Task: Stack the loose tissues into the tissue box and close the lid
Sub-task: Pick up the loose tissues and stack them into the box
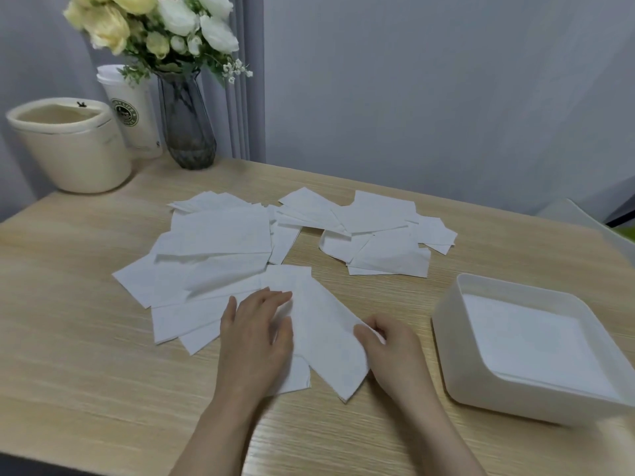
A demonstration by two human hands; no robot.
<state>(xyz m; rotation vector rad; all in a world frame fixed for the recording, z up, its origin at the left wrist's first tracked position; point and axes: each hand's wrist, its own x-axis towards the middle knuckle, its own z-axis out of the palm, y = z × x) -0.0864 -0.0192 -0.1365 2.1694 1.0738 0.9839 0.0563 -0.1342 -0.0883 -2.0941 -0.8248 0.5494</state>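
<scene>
Pale wood-grain covered the table, which filled most of the view and ran out of frame at the left, right and near edges. Across its middle lay the loose tissues — white folded sheets fanned in two overlapping groups, one left of centre and one toward the far right, with a bare strip of wood between them. At the right sat the white tissue box, open on top, with a flat layer of tissues already inside; its far right corner was cut off by the frame, and no lid could be made out on it. Open wood separated the box from the hands. A single tissue lay angled at the near edge of the pile. The left hand rested flat on its left part, fingers spread and not clenched. The right hand pinched that tissue's right edge between thumb and curled fingers — the fingertips were partly hidden under the paper. Far left stood a cream bin, a paper cup and a grey glass vase of flowers.
</scene>
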